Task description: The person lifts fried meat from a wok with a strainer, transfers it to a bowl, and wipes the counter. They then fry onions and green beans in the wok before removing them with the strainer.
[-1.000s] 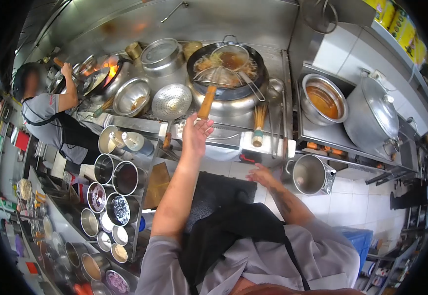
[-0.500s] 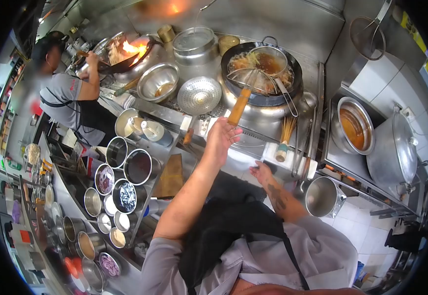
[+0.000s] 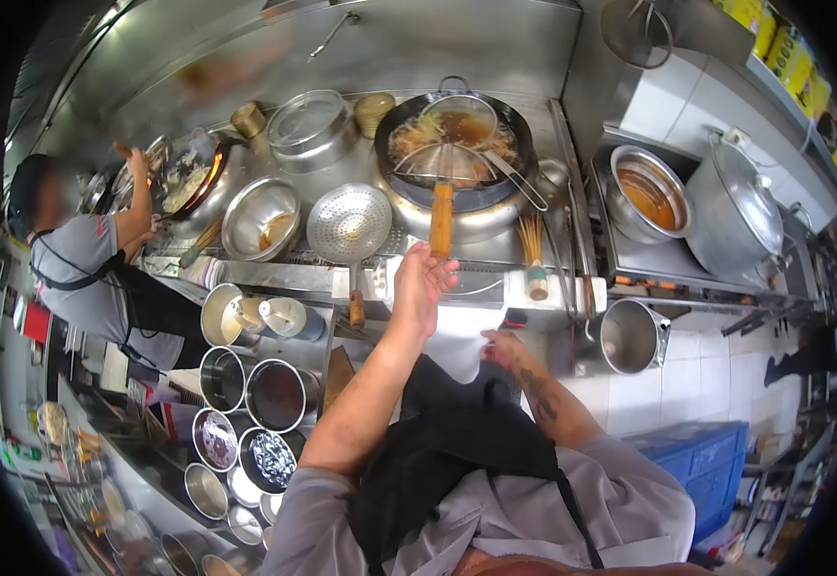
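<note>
My left hand (image 3: 418, 293) is turned palm up with loosely curled, separated fingers, right at the lower end of a wire skimmer's wooden handle (image 3: 441, 219). The skimmer's mesh (image 3: 442, 163) rests across the near side of a black wok (image 3: 524, 134), where food bubbles in brown oil. A second round strainer (image 3: 464, 110) lies at the wok's far side, its metal handle pointing right. Lower down, my right hand (image 3: 505, 350) has its fingers loosely apart beside a white cloth (image 3: 459, 341) at the stove's front edge.
Left of the wok are a perforated ladle (image 3: 349, 223) and a steel bowl (image 3: 261, 219). A bamboo brush (image 3: 533, 259) lies at right, near a bowl of brown liquid (image 3: 649, 192) and a large lidded pot (image 3: 737, 206). A co-worker (image 3: 101, 259) tends another wok (image 3: 188, 178).
The view has turned, so the stove sits further left and a blue bin shows at right. Flames at the co-worker's wok have died down. My hands keep nearly the same pose.
</note>
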`<state>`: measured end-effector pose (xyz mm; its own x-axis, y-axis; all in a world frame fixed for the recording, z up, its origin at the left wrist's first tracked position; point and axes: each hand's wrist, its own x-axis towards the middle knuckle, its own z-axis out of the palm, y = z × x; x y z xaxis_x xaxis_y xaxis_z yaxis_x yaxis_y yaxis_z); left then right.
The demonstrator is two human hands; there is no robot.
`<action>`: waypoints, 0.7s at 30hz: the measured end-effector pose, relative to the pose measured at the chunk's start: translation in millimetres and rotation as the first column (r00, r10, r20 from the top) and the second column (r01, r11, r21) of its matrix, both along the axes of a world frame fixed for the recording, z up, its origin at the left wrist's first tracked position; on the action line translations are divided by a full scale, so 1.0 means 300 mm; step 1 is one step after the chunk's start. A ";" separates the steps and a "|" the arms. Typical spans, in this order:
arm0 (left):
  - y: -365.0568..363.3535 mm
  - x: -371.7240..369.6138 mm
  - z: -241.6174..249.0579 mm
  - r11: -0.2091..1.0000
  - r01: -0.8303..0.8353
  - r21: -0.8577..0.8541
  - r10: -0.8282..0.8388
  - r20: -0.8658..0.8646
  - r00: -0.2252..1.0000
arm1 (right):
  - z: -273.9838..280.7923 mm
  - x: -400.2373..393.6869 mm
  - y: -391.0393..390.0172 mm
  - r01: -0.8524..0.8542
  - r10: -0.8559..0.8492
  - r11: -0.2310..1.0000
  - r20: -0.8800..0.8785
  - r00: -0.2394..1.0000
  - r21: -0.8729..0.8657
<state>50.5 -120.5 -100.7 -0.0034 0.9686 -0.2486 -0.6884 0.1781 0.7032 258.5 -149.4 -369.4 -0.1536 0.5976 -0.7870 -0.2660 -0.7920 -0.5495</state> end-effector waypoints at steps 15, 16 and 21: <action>0.050 -0.029 -0.003 0.998 0.057 -0.036 -0.056 0.034 0.998 | -0.061 0.024 0.033 0.268 -0.255 0.960 -0.144 0.956 0.079; 0.052 -0.027 -0.004 0.997 0.053 -0.048 -0.052 0.028 0.998 | -0.103 0.037 0.048 0.255 -0.241 0.965 -0.163 0.957 0.068; 0.064 -0.019 -0.002 0.997 0.026 -0.076 -0.024 0.033 0.999 | -0.051 0.038 0.027 0.135 -0.140 0.990 -0.134 0.981 -0.048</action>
